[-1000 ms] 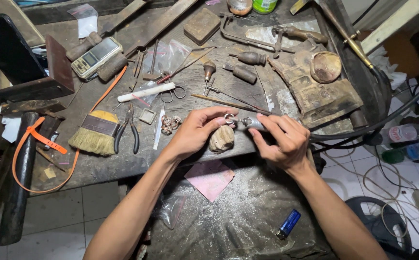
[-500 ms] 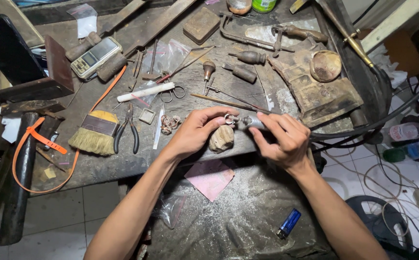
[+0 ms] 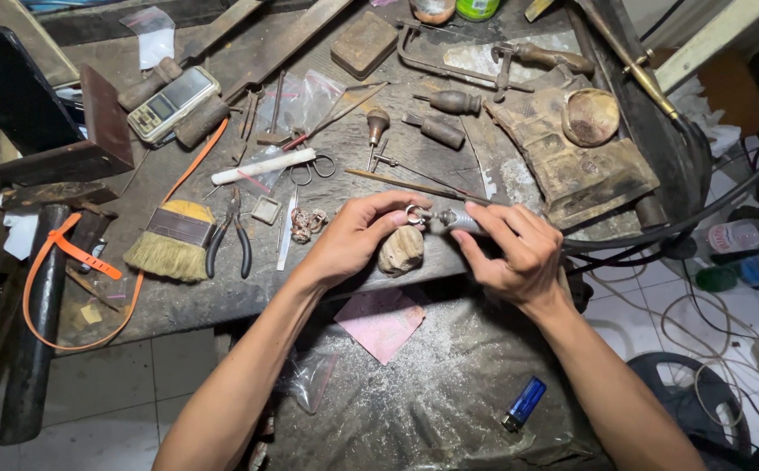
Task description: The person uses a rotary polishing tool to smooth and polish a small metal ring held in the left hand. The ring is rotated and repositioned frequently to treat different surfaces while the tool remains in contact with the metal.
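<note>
Left hand (image 3: pixel 357 240): fingers clamped on a small silver ring (image 3: pixel 415 215), pinched between thumb and fingertips, held just above the wooden bench peg (image 3: pixel 400 250).
Right hand (image 3: pixel 510 249): fingers wrapped tight round a metal rotary handpiece (image 3: pixel 459 220), its tip meeting the ring; a dark flexible shaft (image 3: pixel 658 234) runs off to the right from the hand.
Ring position: front middle of the surface (image 3: pixel 222 292), between the two hands, over the peg.
Near left hand: small ornate metal piece (image 3: pixel 306 224) lying on the surface just to its left; thin flat steel strip (image 3: pixel 286 228) beside that.
Farther left: black-handled pliers (image 3: pixel 227 232), flat bristle brush (image 3: pixel 172 241), orange strap (image 3: pixel 70 250) looping off the edge.
Back of surface: white stick (image 3: pixel 263 166), small scissors (image 3: pixel 309 168), pocket scale (image 3: pixel 173 103), wooden-handled gravers (image 3: pixel 449 103), worn leather pad (image 3: pixel 575 161) with a round wooden cup (image 3: pixel 590 117).
Below the surface: dusty catch sheet (image 3: pixel 449 392), pink paper scrap (image 3: pixel 380 323), blue lighter (image 3: pixel 523 404).
</note>
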